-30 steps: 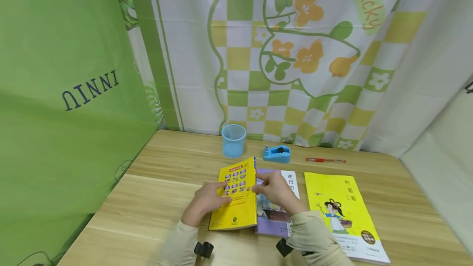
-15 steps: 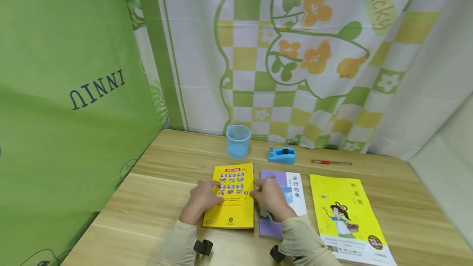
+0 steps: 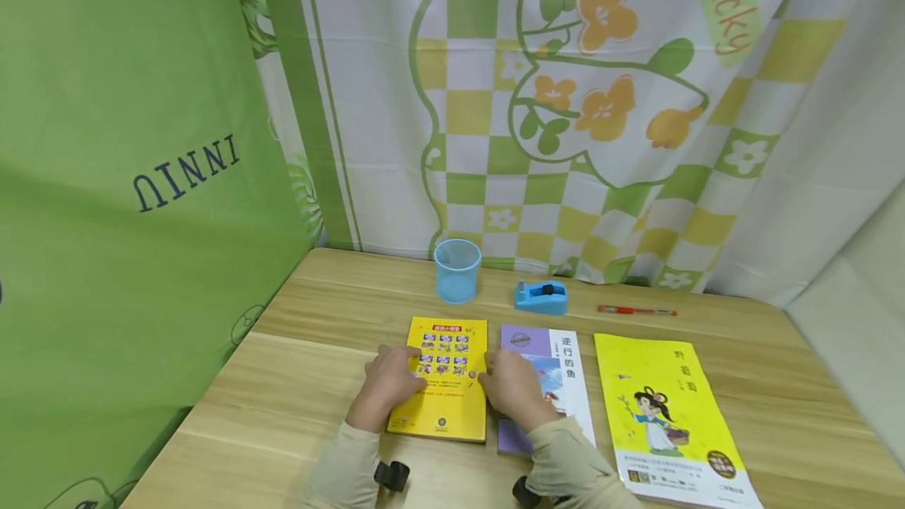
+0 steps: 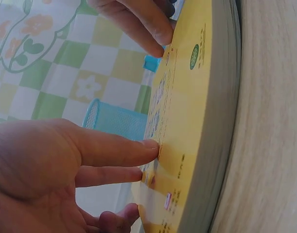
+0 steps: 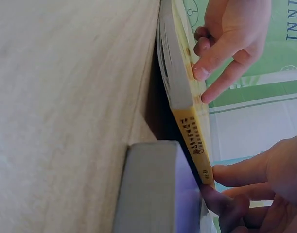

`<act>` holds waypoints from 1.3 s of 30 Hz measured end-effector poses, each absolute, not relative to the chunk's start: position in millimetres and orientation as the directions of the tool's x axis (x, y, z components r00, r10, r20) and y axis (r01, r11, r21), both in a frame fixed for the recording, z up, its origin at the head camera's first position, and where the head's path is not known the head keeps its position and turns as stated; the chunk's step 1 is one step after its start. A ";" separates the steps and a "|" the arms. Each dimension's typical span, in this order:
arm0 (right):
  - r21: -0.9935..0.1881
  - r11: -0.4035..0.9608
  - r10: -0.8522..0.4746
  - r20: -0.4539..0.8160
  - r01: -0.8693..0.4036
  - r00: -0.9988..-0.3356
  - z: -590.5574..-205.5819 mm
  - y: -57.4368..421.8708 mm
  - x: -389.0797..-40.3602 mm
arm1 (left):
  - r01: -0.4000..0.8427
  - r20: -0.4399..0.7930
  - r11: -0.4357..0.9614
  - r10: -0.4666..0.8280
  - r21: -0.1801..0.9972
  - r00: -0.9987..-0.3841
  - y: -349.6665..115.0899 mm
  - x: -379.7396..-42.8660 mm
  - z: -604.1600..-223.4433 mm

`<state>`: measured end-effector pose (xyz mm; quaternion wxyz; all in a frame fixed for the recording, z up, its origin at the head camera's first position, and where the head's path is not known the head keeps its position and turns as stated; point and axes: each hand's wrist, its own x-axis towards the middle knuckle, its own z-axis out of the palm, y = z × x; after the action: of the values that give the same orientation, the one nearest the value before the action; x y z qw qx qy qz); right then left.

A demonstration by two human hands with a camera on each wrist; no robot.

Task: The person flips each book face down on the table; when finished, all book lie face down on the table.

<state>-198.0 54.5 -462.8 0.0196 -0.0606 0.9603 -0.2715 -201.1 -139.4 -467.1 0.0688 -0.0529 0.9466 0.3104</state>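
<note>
A yellow book (image 3: 441, 407) lies with its back cover up, near the front middle of the table. My left hand (image 3: 391, 383) rests on its left part; in the left wrist view the thumb (image 4: 119, 151) is straight on the cover and the other fingers touch near its edge. On the spine side, my right hand (image 3: 514, 385) pinches the book's edge between thumb and curled index finger. Dark shadow shows under the spine (image 5: 191, 141) in the right wrist view. Beside it lies a purple and white book (image 3: 580, 391), partly covered by my right hand.
Farther right lies another yellow book (image 3: 665, 407) with a drawn girl on its cover. Along the back stand a blue mesh pen cup (image 3: 458, 273) and a blue tape dispenser (image 3: 541, 298), with a red pen (image 3: 636, 310) lying to their right. Curtains border the wooden table (image 3: 283, 399).
The yellow book was tilted over the purple book a second ago; it has moved left and down to lie nearly flat beside it. Both hands stayed on it.
</note>
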 end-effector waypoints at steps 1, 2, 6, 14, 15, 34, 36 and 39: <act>-0.511 0.852 -0.133 0.008 -0.118 -0.991 -463.6 54.6 -197.8 | -0.140 -0.161 0.807 -0.056 0.574 -0.985 -138.5 -201.1 -467.3; -0.500 0.857 -0.134 0.017 -0.125 -0.991 -464.1 54.7 -197.5 | -0.135 -0.157 0.813 -0.054 0.566 -0.986 -137.9 -201.0 -467.3; -0.465 0.875 -0.134 0.041 -0.137 -0.990 -465.0 54.3 -196.8 | -0.121 -0.147 0.828 -0.046 0.548 -0.988 -135.6 -199.6 -467.0; -0.441 0.894 -0.086 0.013 -0.083 -0.996 -467.3 53.8 -196.8 | -0.112 -0.137 0.831 -0.044 0.545 -0.990 -130.3 -198.2 -468.1; -0.433 0.898 -0.081 0.018 -0.081 -0.997 -468.0 54.1 -196.9 | -0.114 -0.138 0.829 -0.045 0.548 -0.989 -129.7 -198.1 -468.3; -0.529 0.836 -0.132 0.061 -0.144 -0.989 -440.9 83.0 -192.8 | -0.114 -0.104 0.824 -0.067 0.555 -0.992 -129.5 -197.1 -464.5; -0.546 0.822 -0.148 0.073 -0.163 -0.986 -434.5 90.7 -190.5 | -0.084 -0.069 0.815 -0.054 0.574 -0.996 -129.0 -196.5 -462.3; -0.558 0.812 -0.157 0.073 -0.171 -0.985 -428.3 106.4 -185.7 | -0.030 -0.016 0.800 -0.026 0.599 -1.000 -122.1 -194.1 -457.7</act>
<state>-185.7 106.4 -428.3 -0.0118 -0.0862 0.9518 -0.2940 -194.1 -122.1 -457.7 0.0034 -0.0146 0.9487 0.3159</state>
